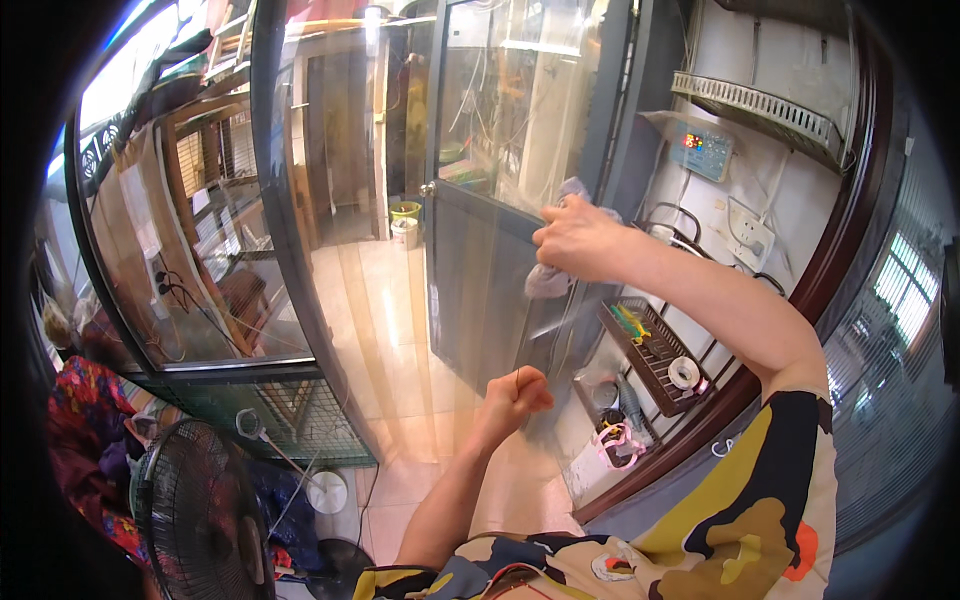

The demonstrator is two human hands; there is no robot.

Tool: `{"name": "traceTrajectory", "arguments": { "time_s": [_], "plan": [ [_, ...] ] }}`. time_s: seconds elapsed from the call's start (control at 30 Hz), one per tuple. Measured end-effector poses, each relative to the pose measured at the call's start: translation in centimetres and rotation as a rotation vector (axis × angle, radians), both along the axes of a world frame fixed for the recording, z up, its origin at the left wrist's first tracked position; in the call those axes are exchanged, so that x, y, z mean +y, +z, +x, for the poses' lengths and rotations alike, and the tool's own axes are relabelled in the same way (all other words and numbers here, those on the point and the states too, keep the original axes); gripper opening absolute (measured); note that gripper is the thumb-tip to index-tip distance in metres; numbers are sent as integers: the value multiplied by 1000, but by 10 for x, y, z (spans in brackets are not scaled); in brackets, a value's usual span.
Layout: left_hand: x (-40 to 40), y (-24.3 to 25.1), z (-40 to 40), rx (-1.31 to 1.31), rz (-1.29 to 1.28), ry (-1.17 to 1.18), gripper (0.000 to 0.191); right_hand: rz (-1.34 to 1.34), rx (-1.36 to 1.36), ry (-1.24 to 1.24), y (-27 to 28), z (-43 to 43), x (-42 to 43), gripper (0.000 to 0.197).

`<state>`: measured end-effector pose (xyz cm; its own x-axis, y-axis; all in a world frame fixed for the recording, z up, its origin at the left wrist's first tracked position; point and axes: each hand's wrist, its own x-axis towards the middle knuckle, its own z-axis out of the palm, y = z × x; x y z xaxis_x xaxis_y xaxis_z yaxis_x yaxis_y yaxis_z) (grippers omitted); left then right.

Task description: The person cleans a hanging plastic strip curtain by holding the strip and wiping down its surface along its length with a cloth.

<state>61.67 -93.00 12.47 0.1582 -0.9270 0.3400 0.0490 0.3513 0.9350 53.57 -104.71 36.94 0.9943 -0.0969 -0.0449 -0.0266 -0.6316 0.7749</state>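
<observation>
My right hand is raised at the centre right, closed around a crumpled grey cloth that sticks out above and below the fist. Behind it are clear plastic strip curtains and a grey door with a glass upper panel. Lower down, my left hand is curled in front of the strips. Whether its fingers grip a strip's edge is not plain.
A black standing fan is at the lower left, by a glazed partition. On the right wall hang a metal rack, a control box, a socket and a brown basket holding tape. Buckets stand beyond the doorway.
</observation>
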Motion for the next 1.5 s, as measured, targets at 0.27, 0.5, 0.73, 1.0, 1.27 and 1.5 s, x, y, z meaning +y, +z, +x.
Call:
{"name": "traceTrajectory", "arguments": {
  "time_s": [0.27, 0.5, 0.73, 1.0, 1.27, 1.5],
  "plan": [
    [-17, -30, 5, -177, -92, 222, 21, 32, -11, 328, -92, -19, 48, 5],
    [4, -6, 3, -52, 13, 89, 13, 80, -118, 440, -66, -16, 19, 6],
    [13, 17, 0, -62, 19, 69, 13, -250, -426, -13, 112, -30, -102, 31],
    [8, 10, 6, -52, 9, 84, 14, -102, -276, -34, 46, 3, -63, 7],
    [-10, -25, 12, -251, -40, 187, 11, 158, -28, 219, -94, -24, 54, 6],
    [-6, -25, 11, -261, -240, 234, 15, 228, -380, 592, -103, -22, 2, 22]
  ]
}}
